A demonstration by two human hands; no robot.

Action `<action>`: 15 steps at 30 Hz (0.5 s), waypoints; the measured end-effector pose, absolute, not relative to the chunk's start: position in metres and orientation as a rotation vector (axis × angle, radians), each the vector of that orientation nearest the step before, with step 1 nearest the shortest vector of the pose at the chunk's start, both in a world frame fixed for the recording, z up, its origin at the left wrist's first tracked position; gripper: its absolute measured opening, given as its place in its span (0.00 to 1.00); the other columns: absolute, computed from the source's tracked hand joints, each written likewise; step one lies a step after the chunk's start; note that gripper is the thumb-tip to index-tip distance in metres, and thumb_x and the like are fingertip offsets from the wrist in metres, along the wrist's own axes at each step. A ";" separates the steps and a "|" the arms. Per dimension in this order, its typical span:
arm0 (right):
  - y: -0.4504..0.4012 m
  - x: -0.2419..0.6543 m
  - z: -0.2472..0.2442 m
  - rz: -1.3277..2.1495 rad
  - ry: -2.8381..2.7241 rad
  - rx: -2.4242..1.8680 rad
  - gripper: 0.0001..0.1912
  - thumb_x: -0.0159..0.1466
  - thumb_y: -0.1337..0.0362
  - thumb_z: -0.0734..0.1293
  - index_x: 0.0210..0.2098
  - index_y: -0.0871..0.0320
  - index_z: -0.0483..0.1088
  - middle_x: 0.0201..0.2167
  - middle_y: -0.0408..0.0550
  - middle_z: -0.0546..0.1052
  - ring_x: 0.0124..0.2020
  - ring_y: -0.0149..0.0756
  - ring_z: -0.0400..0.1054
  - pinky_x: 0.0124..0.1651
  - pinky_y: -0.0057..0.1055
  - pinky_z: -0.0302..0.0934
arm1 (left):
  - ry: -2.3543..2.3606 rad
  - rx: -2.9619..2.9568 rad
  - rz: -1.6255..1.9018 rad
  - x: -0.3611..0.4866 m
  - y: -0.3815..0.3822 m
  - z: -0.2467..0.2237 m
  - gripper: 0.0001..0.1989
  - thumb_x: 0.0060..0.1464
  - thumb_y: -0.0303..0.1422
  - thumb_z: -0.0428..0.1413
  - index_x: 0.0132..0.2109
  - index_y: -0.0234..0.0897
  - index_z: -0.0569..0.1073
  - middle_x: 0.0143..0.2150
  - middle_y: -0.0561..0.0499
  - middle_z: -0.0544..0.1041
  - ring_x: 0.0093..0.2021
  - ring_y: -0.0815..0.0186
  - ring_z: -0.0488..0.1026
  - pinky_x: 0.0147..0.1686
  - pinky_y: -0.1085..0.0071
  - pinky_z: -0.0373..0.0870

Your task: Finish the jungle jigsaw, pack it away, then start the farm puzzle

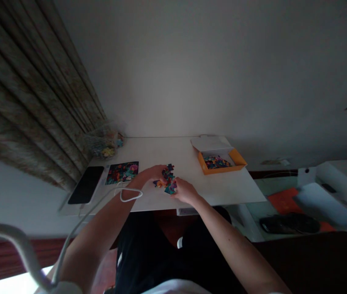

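Several joined jigsaw puzzle pieces [169, 176], dark and brightly coloured, are between my two hands over the white table. My left hand [156, 173] is closed on their left side, its fingertips partly hidden. On the lower right, my right hand [184, 190] pinches a teal and pink part of the jigsaw pieces. To the left lies a colourful picture card [122, 173]. An orange box [239, 160] with its lid raised stands at the right and has more jigsaw pieces [217, 162] in it.
A black-screened tablet or phone [86, 185] lies at the table's left end. Behind it stands a clear bag [104, 145] of small items. A white cable [100, 204] crosses my left forearm. Right of the white table [173, 149] are a white box [329, 200] and a dark shoe [289, 223].
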State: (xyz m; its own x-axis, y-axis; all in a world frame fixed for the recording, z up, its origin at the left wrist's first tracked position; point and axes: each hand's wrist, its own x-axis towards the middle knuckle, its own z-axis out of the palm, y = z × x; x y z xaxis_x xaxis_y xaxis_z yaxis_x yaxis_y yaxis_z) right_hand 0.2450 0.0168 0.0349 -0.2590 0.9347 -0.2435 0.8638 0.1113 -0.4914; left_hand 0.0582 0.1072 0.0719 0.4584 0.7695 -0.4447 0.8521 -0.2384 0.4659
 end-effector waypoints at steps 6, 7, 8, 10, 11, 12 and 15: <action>0.018 0.234 0.046 0.853 -2.223 -1.976 0.30 0.49 0.58 0.82 0.49 0.53 0.72 0.50 0.54 0.78 0.51 0.50 0.75 0.45 0.36 0.67 | 1.460 2.092 -0.414 0.077 0.110 0.076 0.31 0.38 0.32 0.72 0.53 0.34 0.77 0.49 0.42 0.83 0.48 0.50 0.80 0.44 0.65 0.75; 0.018 0.235 0.045 0.863 -2.208 -1.961 0.30 0.49 0.58 0.82 0.48 0.52 0.72 0.49 0.53 0.79 0.50 0.49 0.75 0.44 0.35 0.67 | 1.470 2.090 -0.424 0.078 0.110 0.075 0.30 0.38 0.32 0.72 0.52 0.34 0.77 0.48 0.41 0.83 0.47 0.50 0.80 0.44 0.64 0.75; 0.017 0.236 0.043 0.875 -2.189 -1.936 0.29 0.50 0.59 0.81 0.48 0.52 0.71 0.48 0.52 0.79 0.49 0.48 0.76 0.43 0.34 0.66 | 1.474 2.089 -0.429 0.078 0.110 0.074 0.29 0.38 0.32 0.72 0.51 0.34 0.78 0.48 0.41 0.83 0.47 0.51 0.80 0.44 0.64 0.75; 0.015 0.238 0.038 0.918 -2.142 -1.857 0.26 0.54 0.63 0.79 0.49 0.52 0.69 0.45 0.50 0.80 0.46 0.46 0.76 0.42 0.33 0.65 | 1.478 2.086 -0.439 0.078 0.111 0.070 0.27 0.39 0.33 0.72 0.50 0.35 0.78 0.46 0.42 0.83 0.47 0.52 0.80 0.43 0.65 0.75; 0.014 0.240 0.036 0.950 -2.116 -1.803 0.25 0.55 0.64 0.78 0.49 0.53 0.68 0.44 0.49 0.80 0.45 0.45 0.76 0.42 0.33 0.65 | 1.481 2.083 -0.433 0.077 0.111 0.069 0.26 0.39 0.33 0.72 0.49 0.36 0.78 0.46 0.43 0.83 0.47 0.53 0.80 0.43 0.65 0.75; 0.014 0.243 0.033 0.993 -2.089 -1.742 0.23 0.57 0.65 0.77 0.49 0.53 0.68 0.43 0.48 0.80 0.45 0.43 0.76 0.42 0.33 0.64 | 1.483 2.080 -0.416 0.075 0.111 0.067 0.25 0.40 0.33 0.72 0.48 0.36 0.78 0.45 0.44 0.83 0.46 0.53 0.80 0.43 0.66 0.75; 0.016 0.255 0.026 1.153 -1.966 -1.566 0.20 0.59 0.66 0.75 0.47 0.54 0.67 0.42 0.46 0.81 0.45 0.39 0.76 0.44 0.31 0.64 | 1.483 2.069 -0.342 0.072 0.110 0.064 0.23 0.40 0.33 0.72 0.46 0.36 0.79 0.45 0.44 0.83 0.46 0.54 0.81 0.42 0.66 0.75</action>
